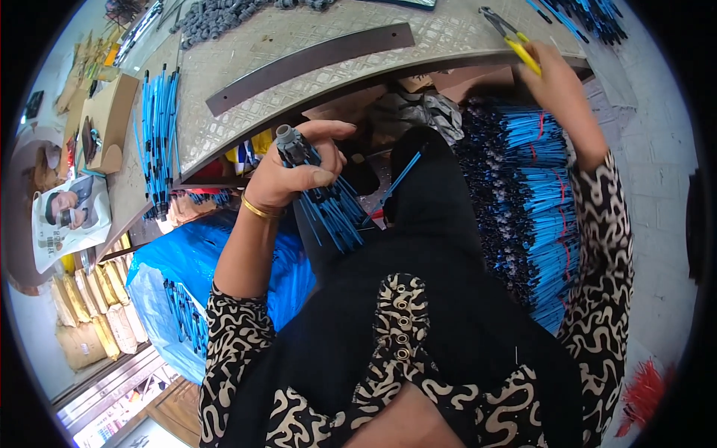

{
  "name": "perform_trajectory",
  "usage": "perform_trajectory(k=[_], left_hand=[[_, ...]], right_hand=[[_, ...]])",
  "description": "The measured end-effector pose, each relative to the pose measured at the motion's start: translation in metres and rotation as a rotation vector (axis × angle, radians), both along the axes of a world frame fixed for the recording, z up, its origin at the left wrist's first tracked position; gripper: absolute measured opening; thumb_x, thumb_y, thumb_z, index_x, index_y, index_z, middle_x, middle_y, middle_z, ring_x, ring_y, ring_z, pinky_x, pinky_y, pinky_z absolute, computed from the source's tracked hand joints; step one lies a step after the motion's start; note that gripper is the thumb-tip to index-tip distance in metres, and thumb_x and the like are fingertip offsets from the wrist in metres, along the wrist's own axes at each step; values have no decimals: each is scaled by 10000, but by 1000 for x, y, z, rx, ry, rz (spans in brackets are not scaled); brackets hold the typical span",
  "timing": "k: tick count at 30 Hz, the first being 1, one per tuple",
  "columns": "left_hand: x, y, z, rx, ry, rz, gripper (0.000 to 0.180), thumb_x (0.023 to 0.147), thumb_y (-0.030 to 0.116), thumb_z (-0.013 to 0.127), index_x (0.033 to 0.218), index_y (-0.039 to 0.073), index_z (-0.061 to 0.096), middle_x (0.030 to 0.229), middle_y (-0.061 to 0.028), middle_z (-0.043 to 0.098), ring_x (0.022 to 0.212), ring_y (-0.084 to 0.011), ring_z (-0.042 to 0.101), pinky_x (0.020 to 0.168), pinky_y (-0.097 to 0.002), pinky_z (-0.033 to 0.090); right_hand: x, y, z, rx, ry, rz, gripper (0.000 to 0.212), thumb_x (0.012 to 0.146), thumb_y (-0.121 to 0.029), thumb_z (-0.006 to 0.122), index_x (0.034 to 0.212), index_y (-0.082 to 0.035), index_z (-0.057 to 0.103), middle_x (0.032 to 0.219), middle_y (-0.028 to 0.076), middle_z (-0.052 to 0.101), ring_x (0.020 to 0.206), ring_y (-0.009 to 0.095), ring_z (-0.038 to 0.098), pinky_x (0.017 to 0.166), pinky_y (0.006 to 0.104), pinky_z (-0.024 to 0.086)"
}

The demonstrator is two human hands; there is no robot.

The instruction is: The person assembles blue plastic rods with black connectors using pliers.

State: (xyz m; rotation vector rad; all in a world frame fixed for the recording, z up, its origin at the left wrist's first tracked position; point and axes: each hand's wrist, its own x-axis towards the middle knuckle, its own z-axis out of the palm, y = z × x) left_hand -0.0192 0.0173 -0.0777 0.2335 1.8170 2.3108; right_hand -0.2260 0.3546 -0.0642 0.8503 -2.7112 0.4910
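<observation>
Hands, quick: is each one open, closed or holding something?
Left hand: holding a bunch of blue sticks.
Right hand: at the yellow pliers; can't tell if closed.

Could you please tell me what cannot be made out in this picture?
Head view: how many blue rods are held; the left hand and overlapping rods hide some.
Head view: the right hand; blur on its fingers leaves its grip on the yellow-handled pliers unclear.
Head view: the full heap of grey fittings; the top edge cuts it off.
</observation>
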Motion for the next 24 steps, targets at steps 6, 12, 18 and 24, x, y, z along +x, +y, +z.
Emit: perform_trajectory(k=[6, 12, 18, 24], left_hand=[[6, -7, -2, -12, 22, 63, 571, 615, 192, 658, 1118, -41, 519, 555, -21, 464, 590, -163, 525, 862, -375, 436], [4, -1, -2, -18, 79, 67, 541, 621, 180, 645, 1106, -31, 528, 551, -38, 462, 685, -226, 585, 934, -462, 396], [12, -28, 17, 0, -18, 363, 474, 680, 155, 586, 1118, -14, 522, 603, -48, 464, 781, -272, 603, 986, -551, 336], [19, -30, 30, 234, 103, 390, 417, 701, 97, 555, 1094, -42, 526, 631, -55, 478, 803, -253, 613, 784, -422, 481]], right_hand=[[34, -28, 3, 70, 299, 239, 321, 821, -175, 566, 1092, -10, 520, 967, 145, 596, 844, 302, 577, 752, 368, 464], [144, -103, -76, -348, -1225, 440, 321, 892, -219, 506, 1156, -37, 525, 737, 66, 614, 634, 112, 573, 558, 241, 461], [141, -174, -63, -600, -1515, 645, 259, 912, -225, 496, 1002, -7, 603, 777, 59, 617, 644, 115, 594, 566, 237, 481], [139, -188, -35, -570, -1375, 802, 248, 916, -225, 498, 995, -12, 599, 795, 60, 624, 662, 121, 607, 583, 229, 492]])
